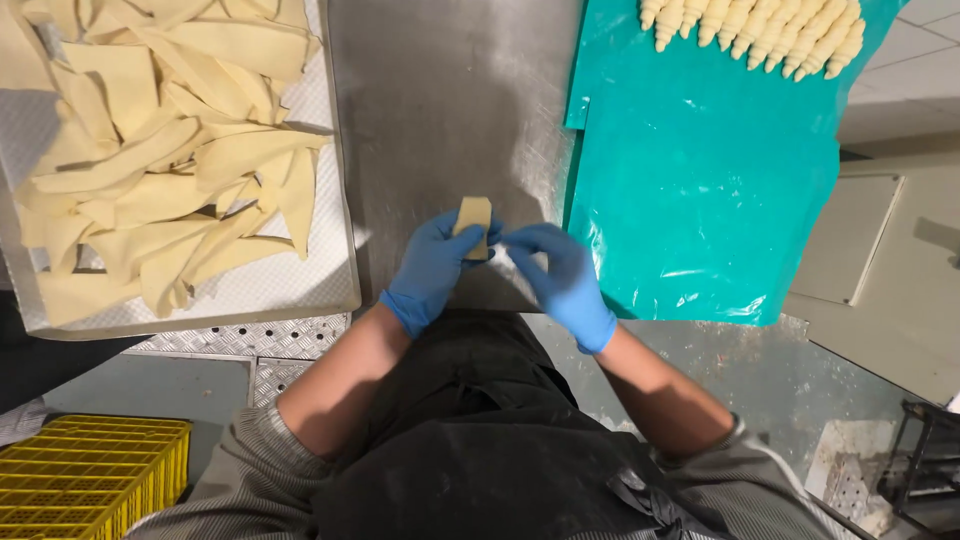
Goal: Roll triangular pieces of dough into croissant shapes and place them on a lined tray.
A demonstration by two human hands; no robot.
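Hands: both in blue gloves, meeting over the steel worktable (pixel 450 100) just in front of the person's body.
Left hand (pixel 432 268): fingers closed around the lower end of a small dough piece (pixel 474 224), thumb side pressing it.
Right hand (pixel 562 275): fingertips pinched together at the right edge of the same piece; contact looks likely, but the exact touch is hard to make out.
Dough piece: pale, narrow, held upright-ish between the two hands, just above the table, top end free.
Tray (pixel 300 290), far left: lined with white paper, heaped with cut dough triangles (pixel 170 160) lying loose and overlapping.
Teal plastic sheet (pixel 700 190), right: spread over the table edge, near the right hand but apart from it.
Rolled croissants (pixel 760 30): a tight row along the sheet's far end.
Yellow crate (pixel 90 470): on the floor, lower left.
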